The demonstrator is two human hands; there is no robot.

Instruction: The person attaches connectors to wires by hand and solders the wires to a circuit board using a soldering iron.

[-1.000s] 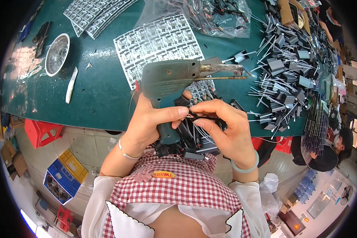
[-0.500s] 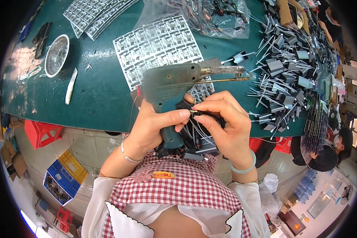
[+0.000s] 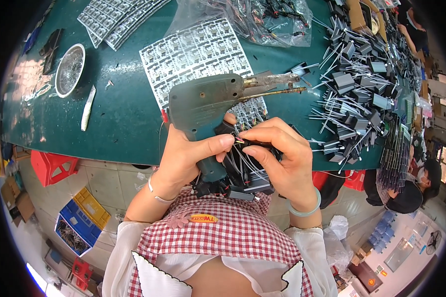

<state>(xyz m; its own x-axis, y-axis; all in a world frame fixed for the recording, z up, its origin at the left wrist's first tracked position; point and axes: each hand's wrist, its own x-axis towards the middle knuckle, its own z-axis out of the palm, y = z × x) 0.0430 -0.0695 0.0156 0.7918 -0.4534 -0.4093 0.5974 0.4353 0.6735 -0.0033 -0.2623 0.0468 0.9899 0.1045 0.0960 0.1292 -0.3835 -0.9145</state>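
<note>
Left hand [image 3: 182, 149] wrapped round it, the gun [image 3: 203, 103] is being held across the table's [image 3: 124, 119] near edge, pointed right! By the right hand [image 3: 288, 159], thin wires [image 3: 239, 141] are being pinched between thumb and forefinger, just beside the left thumb. On the right, heaped parts [image 3: 343, 81] are being seen.
</note>
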